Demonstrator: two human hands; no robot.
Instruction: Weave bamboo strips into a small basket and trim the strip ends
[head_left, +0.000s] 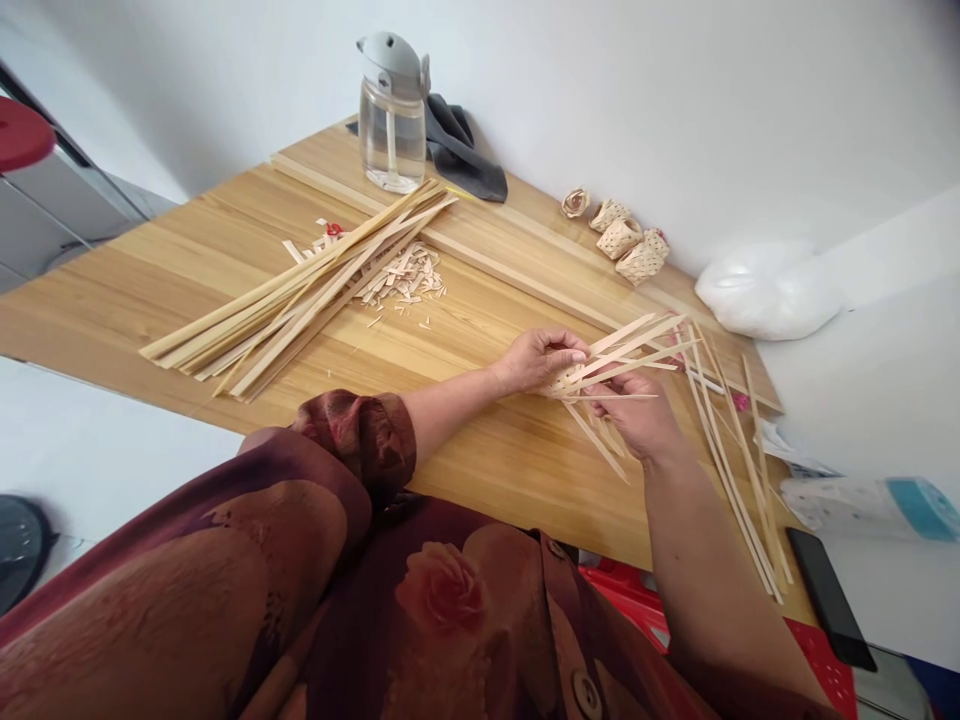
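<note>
Bamboo strips [630,345] fan out from a small woven piece [562,384], right of centre on the bench [465,440], and it sits gripped between both hands! The left hand [536,360] has its fingers clamped over the top of the weave, while the right hand [636,418] closes its fingers on it from the other side, apparently to stop the crossings slipping. Loose strips [731,470] lie at lower right, a long bundle [300,300] rests left of centre, and three woven pieces [628,245] sit at upper right.

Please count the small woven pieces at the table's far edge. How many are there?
4, in a row: a curled rosette, a woven piece, a second, and a third; others may be hidden.
</note>
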